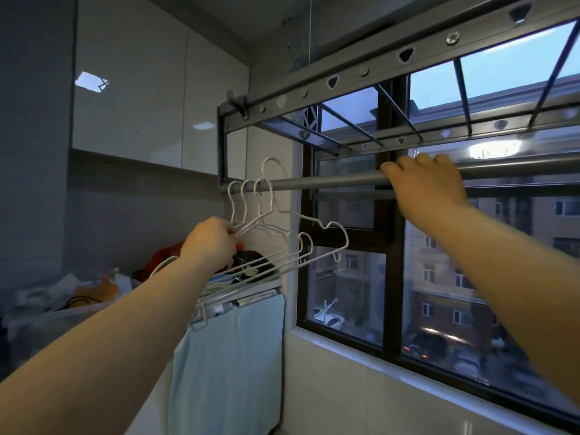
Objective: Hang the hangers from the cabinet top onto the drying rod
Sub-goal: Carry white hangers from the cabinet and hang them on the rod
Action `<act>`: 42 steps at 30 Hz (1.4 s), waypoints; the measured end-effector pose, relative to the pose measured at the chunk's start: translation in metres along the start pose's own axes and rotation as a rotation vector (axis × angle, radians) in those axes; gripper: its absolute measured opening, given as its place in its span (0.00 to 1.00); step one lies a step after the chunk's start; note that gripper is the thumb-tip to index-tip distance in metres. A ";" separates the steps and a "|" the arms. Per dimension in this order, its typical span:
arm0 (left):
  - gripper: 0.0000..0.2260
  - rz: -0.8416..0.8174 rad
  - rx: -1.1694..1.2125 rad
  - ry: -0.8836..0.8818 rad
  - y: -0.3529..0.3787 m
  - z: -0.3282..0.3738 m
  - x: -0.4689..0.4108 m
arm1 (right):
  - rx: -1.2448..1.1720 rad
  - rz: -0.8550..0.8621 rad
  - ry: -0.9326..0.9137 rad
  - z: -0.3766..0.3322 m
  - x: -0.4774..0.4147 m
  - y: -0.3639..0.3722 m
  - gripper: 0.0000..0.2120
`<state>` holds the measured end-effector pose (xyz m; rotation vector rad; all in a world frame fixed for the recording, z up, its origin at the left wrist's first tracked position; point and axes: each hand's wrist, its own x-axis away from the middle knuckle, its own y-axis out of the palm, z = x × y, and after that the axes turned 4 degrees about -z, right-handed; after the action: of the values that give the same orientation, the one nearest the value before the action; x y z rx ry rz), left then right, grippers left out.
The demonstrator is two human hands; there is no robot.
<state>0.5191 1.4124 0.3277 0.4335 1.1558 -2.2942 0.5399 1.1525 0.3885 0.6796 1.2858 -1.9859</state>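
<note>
Window (394, 277): dark frame, right side.
Outside: apartment buildings (439, 262), parked cars (329, 320).
Cloth (229, 356): light blue, hanging left of the window.
Wall cabinets (131, 89): glossy white, upper left.

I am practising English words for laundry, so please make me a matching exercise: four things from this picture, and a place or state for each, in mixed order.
1 left hand
2 right hand
3 hanger hooks
4 blue cloth

a hangs below the cabinet top
b looped over the drying rod, near its end
c grips that rod
d pinches the white hangers

Pairs: 1-d, 2-c, 3-b, 4-a.
</note>
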 end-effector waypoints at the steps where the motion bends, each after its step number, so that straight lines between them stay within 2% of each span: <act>1: 0.11 0.003 -0.008 0.006 0.003 0.002 -0.003 | -0.007 0.008 -0.006 0.001 -0.001 0.002 0.24; 12: 0.10 -0.064 -0.074 -0.030 0.029 -0.006 -0.022 | -0.063 0.108 -0.004 0.002 -0.003 0.016 0.24; 25: 0.11 -0.069 -0.056 -0.062 0.027 -0.014 -0.026 | -0.097 0.110 0.007 0.001 0.001 0.012 0.24; 36: 0.10 -0.019 -0.088 -0.009 0.026 -0.012 -0.023 | -0.056 0.087 0.015 0.003 0.006 0.010 0.26; 42: 0.12 0.065 -0.077 0.034 0.015 -0.009 -0.006 | -0.089 0.081 0.060 0.008 0.023 0.005 0.26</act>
<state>0.5332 1.4139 0.3153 0.4762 1.2240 -2.1867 0.5283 1.1384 0.3720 0.7412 1.3520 -1.8448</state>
